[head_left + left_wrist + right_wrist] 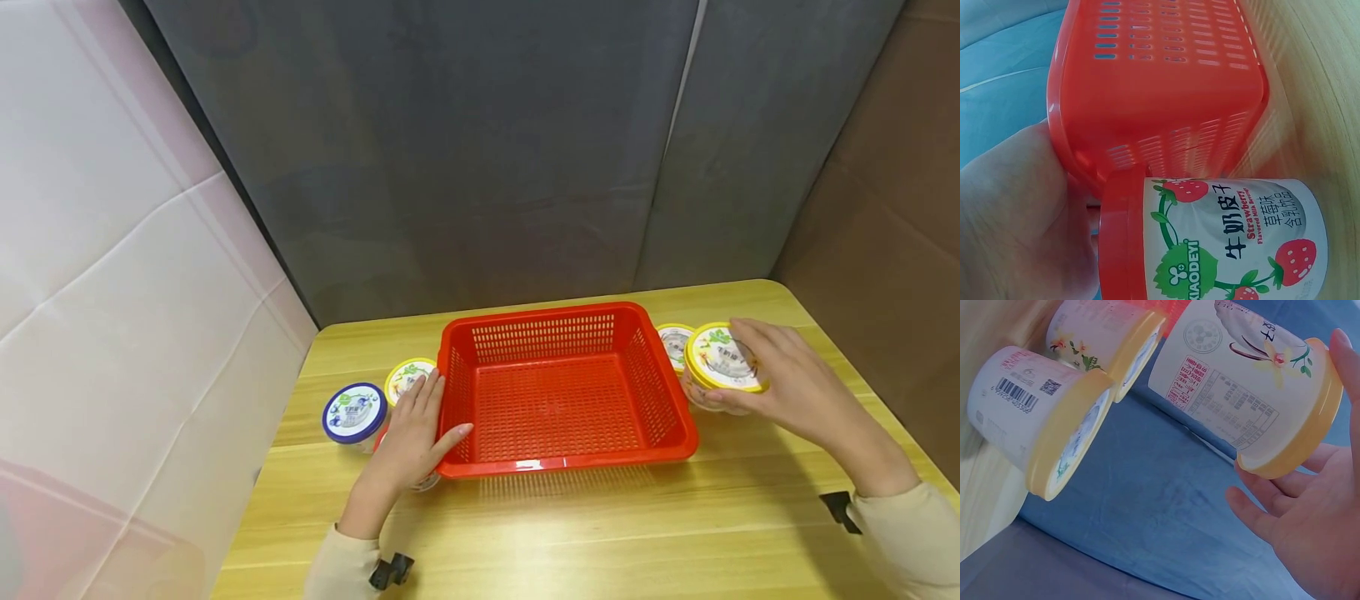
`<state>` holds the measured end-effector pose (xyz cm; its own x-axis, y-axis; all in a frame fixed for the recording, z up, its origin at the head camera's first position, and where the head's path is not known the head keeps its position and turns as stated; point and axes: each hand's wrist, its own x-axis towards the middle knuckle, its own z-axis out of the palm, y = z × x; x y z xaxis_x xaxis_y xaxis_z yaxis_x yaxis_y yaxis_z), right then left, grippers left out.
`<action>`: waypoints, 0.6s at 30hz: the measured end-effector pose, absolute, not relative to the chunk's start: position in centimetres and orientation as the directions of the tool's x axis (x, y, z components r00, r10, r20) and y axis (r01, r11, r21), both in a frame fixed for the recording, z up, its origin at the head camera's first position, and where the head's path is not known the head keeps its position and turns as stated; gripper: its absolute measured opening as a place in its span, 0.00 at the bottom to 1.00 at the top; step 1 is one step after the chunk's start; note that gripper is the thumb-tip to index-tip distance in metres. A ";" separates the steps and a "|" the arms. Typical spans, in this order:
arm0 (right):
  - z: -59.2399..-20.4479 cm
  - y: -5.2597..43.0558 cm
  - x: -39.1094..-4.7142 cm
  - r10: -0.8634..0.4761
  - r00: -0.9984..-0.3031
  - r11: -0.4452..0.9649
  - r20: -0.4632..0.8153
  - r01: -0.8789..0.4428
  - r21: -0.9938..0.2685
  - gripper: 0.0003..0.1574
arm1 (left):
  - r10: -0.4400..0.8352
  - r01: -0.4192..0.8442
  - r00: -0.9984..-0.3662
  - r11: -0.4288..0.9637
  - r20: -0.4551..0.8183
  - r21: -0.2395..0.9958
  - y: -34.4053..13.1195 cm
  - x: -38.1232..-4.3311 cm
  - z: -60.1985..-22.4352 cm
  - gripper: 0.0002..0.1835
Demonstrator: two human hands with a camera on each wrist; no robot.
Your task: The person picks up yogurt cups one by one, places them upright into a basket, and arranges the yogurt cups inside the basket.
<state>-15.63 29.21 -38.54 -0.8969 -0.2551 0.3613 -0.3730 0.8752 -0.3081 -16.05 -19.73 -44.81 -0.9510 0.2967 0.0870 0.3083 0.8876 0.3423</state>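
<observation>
Right hand [806,387] is gripping yellow-lidded tub [724,357], straight-fingered left hand [405,437] is resting on red basket [555,408], blue-lidded tub [355,412] standing near.

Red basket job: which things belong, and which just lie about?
Likely belong:
red perforated plastic basket, left hand touching
round white tub, yellow lid, in right hand

Standing idle, perhaps for later:
blue-lidded white tub
red-lidded white strawberry tub
other yellow-lidded tubs

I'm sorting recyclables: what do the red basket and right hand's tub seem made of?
The red basket looks like glossy moulded plastic: slotted walls, bright rim glare. The tub looks smooth, low-gloss, perhaps plastic or coated paper; crisp printing leaves that open.
</observation>
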 end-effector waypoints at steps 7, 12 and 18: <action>-38.1 28.9 -15.8 -0.266 -0.884 0.870 0.384 -0.392 -0.300 0.61 | 0.300 0.312 -0.950 0.888 0.091 0.336 -19.7 -16.1 -44.9 0.48; -37.7 28.1 -16.0 -0.274 -0.888 0.870 0.371 -0.393 -0.298 0.62 | 0.299 0.313 -0.950 0.889 0.093 0.335 -19.7 -16.2 -45.0 0.48; -37.5 26.7 -16.5 -0.273 -0.906 0.867 0.324 -0.378 -0.326 0.63 | 0.298 0.307 -0.951 0.892 0.080 0.332 -19.7 -16.3 -45.1 0.49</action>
